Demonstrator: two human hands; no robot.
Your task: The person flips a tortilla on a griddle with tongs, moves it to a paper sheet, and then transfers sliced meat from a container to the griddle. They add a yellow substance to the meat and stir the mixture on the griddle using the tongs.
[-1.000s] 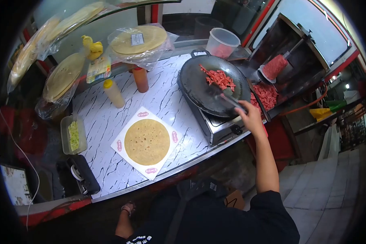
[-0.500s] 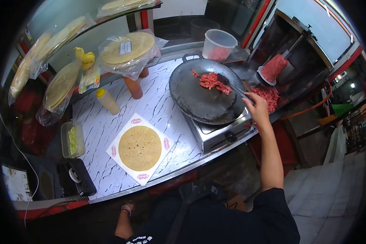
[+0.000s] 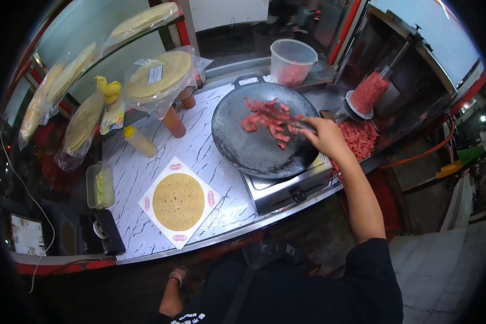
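My right hand [image 3: 328,139] grips the handle of a dark spatula [image 3: 306,129], whose head is blurred among strips of red meat [image 3: 264,114]. The meat lies loosely spread over a round black griddle pan [image 3: 243,154] on a gas stove [image 3: 272,195]. Down below the counter's front edge hangs my left hand [image 3: 181,274], dim and partly hidden, a band around its wrist. A round flatbread [image 3: 178,202] rests on a white square paper [image 3: 211,198] with red logos, left of the stove.
Raw meat fills a tray [image 3: 356,137] beside the stove, below a vertical meat spit [image 3: 370,94]. A clear bucket [image 3: 294,59] stands behind the pan. Sauce bottles [image 3: 140,142], bagged flatbreads [image 3: 159,78] and a tub of shredded greens [image 3: 100,186] occupy the left side.
My right hand has moved left and inward with the spatula. The meat strips have spread over more of the pan, toward its middle. The whole view has shifted slightly.
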